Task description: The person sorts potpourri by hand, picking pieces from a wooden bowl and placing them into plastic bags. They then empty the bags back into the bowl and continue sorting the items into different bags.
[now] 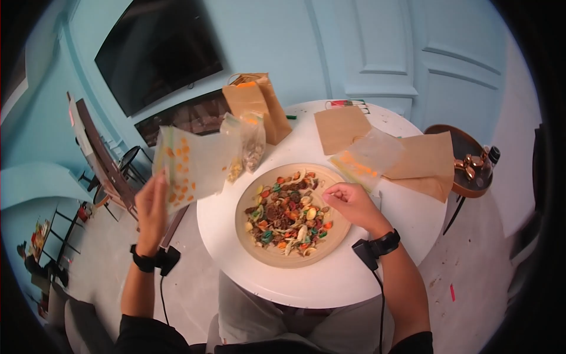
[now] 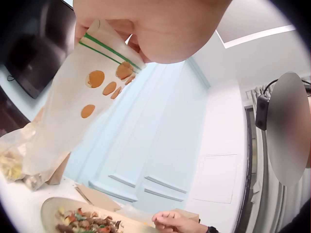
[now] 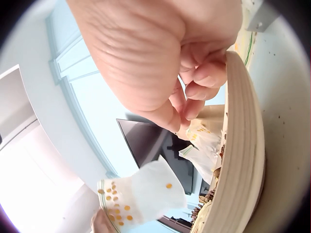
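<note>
My left hand [image 1: 153, 206] grips a translucent zip bag [image 1: 197, 165] by its green-striped edge and holds it up left of the plate. Round orange spots cover part of the bag. In the left wrist view the bag [image 2: 68, 102] hangs from the fingers. My right hand [image 1: 352, 203] is over the right rim of a round, pale wooden plate [image 1: 330, 251]. Its fingers are curled, with thumb tip and fingertips together in the right wrist view; no thing shows between them. A mix of potpourri [image 1: 289, 212] in brown, orange, green and cream pieces lies on the plate.
Two filled clear bags [image 1: 253, 141] stand behind the plate, beside an upright brown paper bag [image 1: 253, 97]. At the right lie another spotted zip bag [image 1: 368, 156] and flat brown paper [image 1: 427, 165]. A small side table [image 1: 471, 186] with a bottle stands beyond the white round table [image 1: 271, 289].
</note>
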`<state>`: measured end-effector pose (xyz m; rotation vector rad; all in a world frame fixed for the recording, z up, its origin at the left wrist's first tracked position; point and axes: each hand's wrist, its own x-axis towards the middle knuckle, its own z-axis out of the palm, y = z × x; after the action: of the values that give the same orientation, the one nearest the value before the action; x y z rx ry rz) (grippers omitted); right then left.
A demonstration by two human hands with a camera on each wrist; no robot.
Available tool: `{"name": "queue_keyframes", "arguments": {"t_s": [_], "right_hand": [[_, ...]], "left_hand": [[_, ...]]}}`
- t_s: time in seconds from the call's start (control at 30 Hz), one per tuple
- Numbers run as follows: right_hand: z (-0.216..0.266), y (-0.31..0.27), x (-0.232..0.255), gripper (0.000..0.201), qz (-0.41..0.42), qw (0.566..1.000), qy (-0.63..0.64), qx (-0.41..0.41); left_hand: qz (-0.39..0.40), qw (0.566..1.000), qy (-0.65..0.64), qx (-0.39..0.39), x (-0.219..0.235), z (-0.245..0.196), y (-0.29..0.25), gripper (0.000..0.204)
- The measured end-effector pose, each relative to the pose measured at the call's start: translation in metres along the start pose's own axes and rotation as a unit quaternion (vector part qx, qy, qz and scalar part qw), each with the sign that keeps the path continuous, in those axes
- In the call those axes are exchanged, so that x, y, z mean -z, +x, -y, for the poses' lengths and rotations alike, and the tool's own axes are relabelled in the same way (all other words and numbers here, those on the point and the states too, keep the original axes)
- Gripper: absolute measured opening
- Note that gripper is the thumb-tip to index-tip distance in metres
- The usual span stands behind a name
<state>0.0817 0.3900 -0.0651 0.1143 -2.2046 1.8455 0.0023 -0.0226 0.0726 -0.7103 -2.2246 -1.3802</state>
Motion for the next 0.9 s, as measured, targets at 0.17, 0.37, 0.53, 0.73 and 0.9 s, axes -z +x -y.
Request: {"name": "queue_keyframes", "arguments": {"t_s": [0.17, 0.37, 0.53, 0.73, 0.9], "right_hand": [[0.006, -0.001, 0.001, 0.018, 0.001, 1.000, -0.016, -0.025], [0.001, -0.002, 0.001, 0.020, -0.017, 1.000, 0.009, -0.021], [0.001, -0.002, 0.003, 0.022, -0.013, 0.999, 0.000, -0.032], [-0.003, -0.003, 0.005, 0.021, -0.014, 1.000, 0.014, -0.024], [0.013, -0.007, 0.001, 0.021, -0.045, 0.998, 0.005, -0.052]], "left_hand": [[-0.048, 0.920, 0.336, -0.193, -0.018, 0.019, -0.062, 0.036], [0.048, 0.924, 0.364, -0.107, -0.051, 0.013, -0.091, 0.068], [0.062, 0.937, 0.331, -0.095, -0.067, 0.022, -0.097, 0.070], [0.058, 0.951, 0.291, -0.088, -0.086, 0.014, -0.104, 0.071], [0.038, 0.960, 0.256, -0.103, -0.091, 0.010, -0.104, 0.071]]}}
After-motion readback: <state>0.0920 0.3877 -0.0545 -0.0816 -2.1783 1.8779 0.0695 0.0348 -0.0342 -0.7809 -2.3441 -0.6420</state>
